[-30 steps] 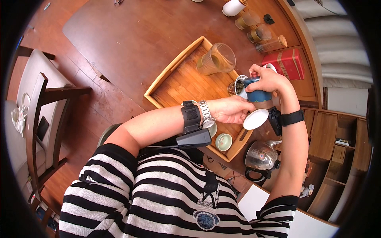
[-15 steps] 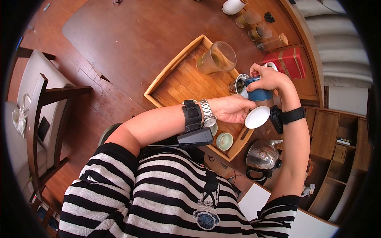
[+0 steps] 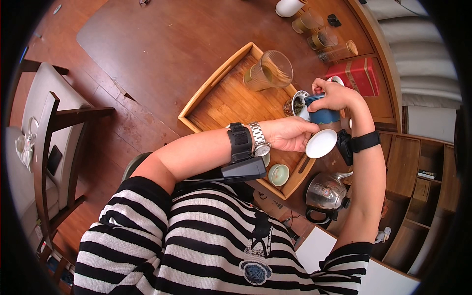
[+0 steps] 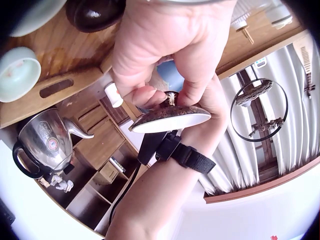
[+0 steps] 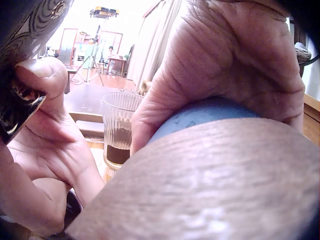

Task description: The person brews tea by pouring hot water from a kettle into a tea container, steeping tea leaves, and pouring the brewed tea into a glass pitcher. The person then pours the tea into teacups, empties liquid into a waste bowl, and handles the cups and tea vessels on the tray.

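My left hand (image 3: pixel 295 134) pinches the knob of a lid (image 4: pixel 170 119) between thumb and fingers. The lid's outside is dark and patterned, its underside white. My right hand (image 3: pixel 339 96) grips a blue and brown canister (image 3: pixel 325 117) from above, its blue end under the fingers. Close beside the canister, at the tray's right edge, stands a patterned cup (image 3: pixel 298 102) with tea leaves inside. In the right wrist view the canister's brown body (image 5: pixel 210 180) fills the foreground and hides part of both hands' surroundings.
A wooden tray (image 3: pixel 219 81) holds a ribbed glass (image 3: pixel 276 64) of tea and a pale green cup (image 3: pixel 279 174). A steel kettle (image 3: pixel 325 191) stands near the right forearm. Beyond the right hand are a red box (image 3: pixel 361 77) and several glass jars. A chair (image 3: pixel 49 128) stands left.
Both hands have shifted slightly to the right, the left with the lid and the right with the canister. The tray and the cup with leaves stay in place.
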Demonstrator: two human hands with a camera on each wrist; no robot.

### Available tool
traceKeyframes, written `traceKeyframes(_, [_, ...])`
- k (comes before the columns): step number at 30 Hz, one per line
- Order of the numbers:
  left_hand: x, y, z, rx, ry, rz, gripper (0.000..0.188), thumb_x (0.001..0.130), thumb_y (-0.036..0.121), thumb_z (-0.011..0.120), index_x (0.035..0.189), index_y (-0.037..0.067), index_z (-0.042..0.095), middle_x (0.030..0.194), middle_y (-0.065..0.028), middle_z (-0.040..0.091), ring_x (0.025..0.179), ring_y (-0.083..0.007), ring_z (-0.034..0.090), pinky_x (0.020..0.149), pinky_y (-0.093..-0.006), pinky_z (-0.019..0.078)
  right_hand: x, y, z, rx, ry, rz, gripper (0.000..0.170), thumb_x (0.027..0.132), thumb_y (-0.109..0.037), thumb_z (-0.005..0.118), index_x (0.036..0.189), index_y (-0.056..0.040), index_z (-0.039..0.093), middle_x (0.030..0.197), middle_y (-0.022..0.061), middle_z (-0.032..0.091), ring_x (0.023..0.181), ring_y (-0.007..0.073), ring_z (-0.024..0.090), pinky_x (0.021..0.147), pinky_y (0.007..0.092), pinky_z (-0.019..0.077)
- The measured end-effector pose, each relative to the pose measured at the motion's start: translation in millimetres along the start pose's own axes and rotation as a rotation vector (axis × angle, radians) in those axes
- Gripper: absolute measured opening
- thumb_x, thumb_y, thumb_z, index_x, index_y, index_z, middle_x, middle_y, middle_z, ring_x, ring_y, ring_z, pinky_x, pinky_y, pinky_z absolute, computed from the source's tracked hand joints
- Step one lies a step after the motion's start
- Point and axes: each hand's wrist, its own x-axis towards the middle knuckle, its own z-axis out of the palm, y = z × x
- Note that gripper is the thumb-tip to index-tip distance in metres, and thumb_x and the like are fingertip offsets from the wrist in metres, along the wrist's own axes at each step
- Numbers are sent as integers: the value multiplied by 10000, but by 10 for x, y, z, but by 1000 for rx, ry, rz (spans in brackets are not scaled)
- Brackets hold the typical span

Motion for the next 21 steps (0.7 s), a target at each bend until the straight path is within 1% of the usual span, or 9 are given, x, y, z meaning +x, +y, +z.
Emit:
traceKeyframes(9, [39, -28, -26, -35, -3, -12, 263, 890, 90, 471, 1108, -58, 477, 1055, -117, 585, 950, -177, 596, 861, -312, 487, -13, 9, -14, -27, -3, -3, 536, 563, -334, 761, 940, -59, 496, 860, 64, 523, 812, 202, 530, 720, 307, 446])
traceKeyframes(11, [63, -42, -49, -41, -11, -14, 267, 890, 91, 471, 1113, -55, 474, 1058, -116, 584, 953, -178, 595, 864, -313, 485, -54, -42, -39, -3, -21, 48, 529, 563, -326, 760, 936, -66, 490, 858, 61, 523, 809, 203, 534, 709, 314, 450])
traceKeyframes(14, [65, -57, -29, -37, -12, -7, 276, 887, 94, 476, 1121, -51, 469, 1070, -117, 579, 964, -177, 589, 872, -315, 479, -11, 16, -31, -34, -17, 27, 524, 562, -323, 761, 930, -75, 483, 854, 58, 522, 807, 202, 536, 699, 320, 452])
traceKeyframes(21, [63, -52, -14, -43, -4, -19, 280, 884, 93, 481, 1131, -40, 466, 1084, -116, 574, 975, -173, 585, 880, -320, 473, -20, -16, -45, -15, -35, 45, 526, 557, -326, 763, 919, -72, 478, 857, 56, 521, 811, 201, 535, 700, 316, 449])
